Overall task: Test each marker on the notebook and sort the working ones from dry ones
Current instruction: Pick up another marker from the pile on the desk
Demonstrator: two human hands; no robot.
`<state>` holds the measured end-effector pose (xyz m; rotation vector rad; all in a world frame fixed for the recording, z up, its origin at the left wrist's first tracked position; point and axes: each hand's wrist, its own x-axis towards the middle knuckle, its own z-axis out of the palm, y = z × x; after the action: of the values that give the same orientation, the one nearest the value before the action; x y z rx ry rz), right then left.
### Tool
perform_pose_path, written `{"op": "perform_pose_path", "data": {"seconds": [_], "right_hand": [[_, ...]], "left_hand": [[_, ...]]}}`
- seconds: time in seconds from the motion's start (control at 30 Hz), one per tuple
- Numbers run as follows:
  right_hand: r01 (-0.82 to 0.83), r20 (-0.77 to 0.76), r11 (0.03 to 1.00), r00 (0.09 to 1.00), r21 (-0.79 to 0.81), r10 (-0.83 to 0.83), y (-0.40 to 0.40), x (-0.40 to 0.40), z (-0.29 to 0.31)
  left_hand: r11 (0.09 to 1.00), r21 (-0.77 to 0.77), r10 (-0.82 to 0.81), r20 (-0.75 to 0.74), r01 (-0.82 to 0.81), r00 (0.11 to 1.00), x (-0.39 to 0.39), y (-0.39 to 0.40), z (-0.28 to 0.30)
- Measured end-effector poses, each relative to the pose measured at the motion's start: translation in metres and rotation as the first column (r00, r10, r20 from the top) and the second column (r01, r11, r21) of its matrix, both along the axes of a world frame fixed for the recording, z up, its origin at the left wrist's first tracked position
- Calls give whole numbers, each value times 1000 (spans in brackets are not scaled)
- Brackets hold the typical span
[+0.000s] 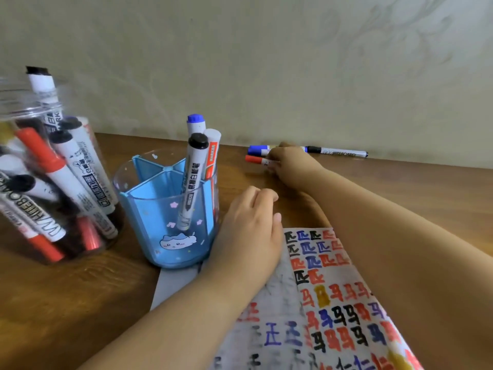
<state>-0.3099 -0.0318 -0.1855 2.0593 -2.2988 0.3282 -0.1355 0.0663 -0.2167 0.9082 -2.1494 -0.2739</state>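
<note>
Head view, near to far: the notebook [336, 303] at lower right is crowded with test marks, left hand [253, 231] resting loosely curled on it, holding nothing. Three markers stand in the blue cup [162, 217] mid-frame, while the jar [50, 182] at left looks well stocked, so plenty seems untested. Farther back, right hand [289, 166] pinches a red marker [257, 159] beside the wall pile.
</note>
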Motion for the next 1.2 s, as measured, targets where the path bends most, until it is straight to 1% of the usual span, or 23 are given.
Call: {"op": "perform_pose_path", "data": {"seconds": [0.07, 0.13, 0.23, 0.27, 0.33, 0.37, 0.43, 0.5, 0.63, 0.77, 0.8, 0.87, 0.93, 1.03, 1.17, 1.2], "right_hand": [[10, 50, 999, 999, -50, -8, 24, 0, 13], [-21, 60, 998, 998, -67, 25, 60, 0, 26], [-96, 35, 995, 995, -38, 97, 126, 5, 40], [-108, 29, 994, 994, -28, 108, 148, 9, 44], [-123, 20, 992, 992, -5, 123, 190, 19, 48], [-131, 18, 991, 991, -1, 131, 207, 24, 49], [-138, 15, 990, 990, -2, 138, 236, 33, 50], [-142, -21, 990, 990, -21, 141, 258, 42, 48], [-174, -89, 981, 982, -82, 166, 278, 66, 28], [-154, -164, 987, 976, -38, 146, 285, 81, 3], [-164, -161, 986, 975, -44, 155, 287, 83, -3], [-215, -149, 970, 969, -111, 198, 290, 89, -10], [-219, -143, 963, 970, -153, 198, 291, 92, -10], [-240, -117, 958, 968, -155, 223, 293, 92, -13], [-261, -128, 949, 962, -179, 241, 292, 92, -16], [-257, -132, 953, 963, -163, 237, 292, 92, -18]], "left_hand": [[1000, -7, 22, 9, -22, 1000, 1, 0, -1], [999, -35, 33, 22, -32, 999, 3, 2, 3], [986, -169, -8, -13, 6, 1000, 6, 7, 11], [977, -209, -39, 7, 39, 999, 6, 11, 16], [967, -208, -117, 143, 145, 983, 5, 26, 30], [967, -161, -158, 228, 197, 961, 5, 34, 35], [961, -77, -223, 351, 265, 909, 7, 47, 40], [954, -28, -262, 402, 297, 878, 13, 62, 46], [940, 96, -338, 404, 328, 850, 26, 84, 40], [915, 213, -399, 356, 343, 845, 39, 94, 29], [906, 238, -414, 338, 348, 845, 42, 95, 27], [893, 259, -437, 304, 367, 847, 47, 95, 25], [874, 299, -461, 270, 382, 845, 51, 93, 23], [838, 388, -498, 253, 385, 829, 54, 90, 20], [815, 437, -515, 247, 380, 821, 56, 87, 17], [809, 444, -521, 239, 385, 819, 56, 87, 17]]}}
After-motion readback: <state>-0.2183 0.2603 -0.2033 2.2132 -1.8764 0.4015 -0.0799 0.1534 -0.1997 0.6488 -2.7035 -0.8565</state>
